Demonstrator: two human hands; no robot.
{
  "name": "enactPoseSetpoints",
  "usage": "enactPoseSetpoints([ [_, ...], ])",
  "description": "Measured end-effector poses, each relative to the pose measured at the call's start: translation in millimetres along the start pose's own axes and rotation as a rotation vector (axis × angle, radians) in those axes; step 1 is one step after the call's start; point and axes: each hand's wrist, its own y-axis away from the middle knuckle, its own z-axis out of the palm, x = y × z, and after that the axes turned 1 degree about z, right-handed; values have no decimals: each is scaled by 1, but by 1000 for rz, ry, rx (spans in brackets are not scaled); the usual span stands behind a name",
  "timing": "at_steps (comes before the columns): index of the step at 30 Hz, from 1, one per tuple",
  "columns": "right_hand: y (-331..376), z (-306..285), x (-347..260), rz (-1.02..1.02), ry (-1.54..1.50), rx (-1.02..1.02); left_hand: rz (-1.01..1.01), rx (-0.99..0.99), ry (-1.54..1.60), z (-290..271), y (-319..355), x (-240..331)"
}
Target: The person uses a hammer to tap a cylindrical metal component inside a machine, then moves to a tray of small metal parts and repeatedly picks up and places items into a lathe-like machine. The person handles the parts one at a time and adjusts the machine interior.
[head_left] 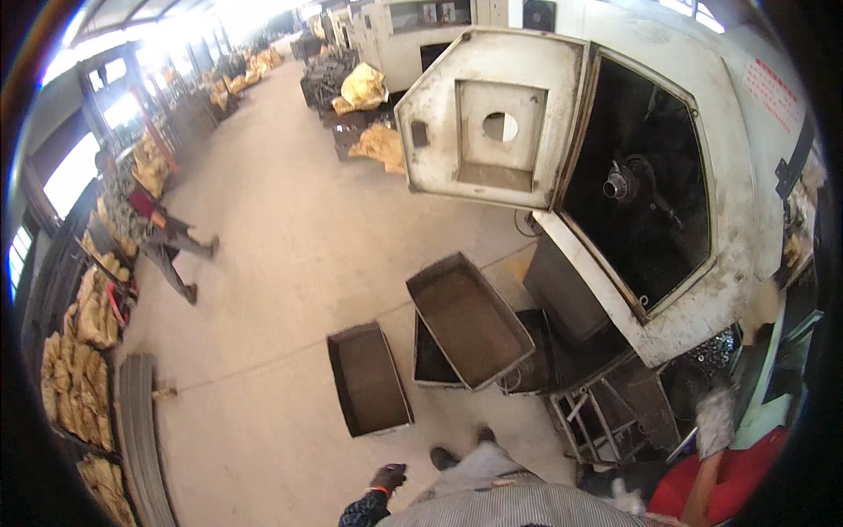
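Observation:
My left hand (388, 479), in a dark glove with an orange band at the wrist, hangs low beside my striped apron (518, 505). Its fingers are loosely curled and apart, and nothing shows in them. The nearest things ahead are a shallow metal bin (407, 406) on the floor and a second bin (502, 321), tilted across another dark one. My right hand does not show. At the lower right, a bare forearm against red clothing ends in a white-gloved hand (716, 422), which appears to be a co-worker's, near a heap of small metal parts (716, 349).
A large white machine (733, 255) stands at the right, its door (430, 167) swung out over the aisle. Below it is a metal frame rack (597, 422). Stacked yellow sacks (79, 378) and long bars (140, 439) line the left. A person (154, 224) walks there.

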Motion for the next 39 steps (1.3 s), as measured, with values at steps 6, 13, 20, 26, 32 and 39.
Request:
enactPoseSetpoints([
  [6,-2,56,-111,-360,56,-434,65,89,-83,-86,-5,-54],
  [13,-15,36,-220,-344,-399,-591,164,404,587,-154,-5,-43],
  [20,-37,2,-221,-520,43,-443,239,357,765,-111,-10,-50],
  [26,-52,0,-232,-477,7,-345,364,151,-45,-73,-14,-106],
  [32,-23,-7,-265,-448,26,-565,524,141,-882,-96,20,-90],
  [39,-25,-8,-229,-190,-214,-725,55,129,-670,-58,28,54],
])
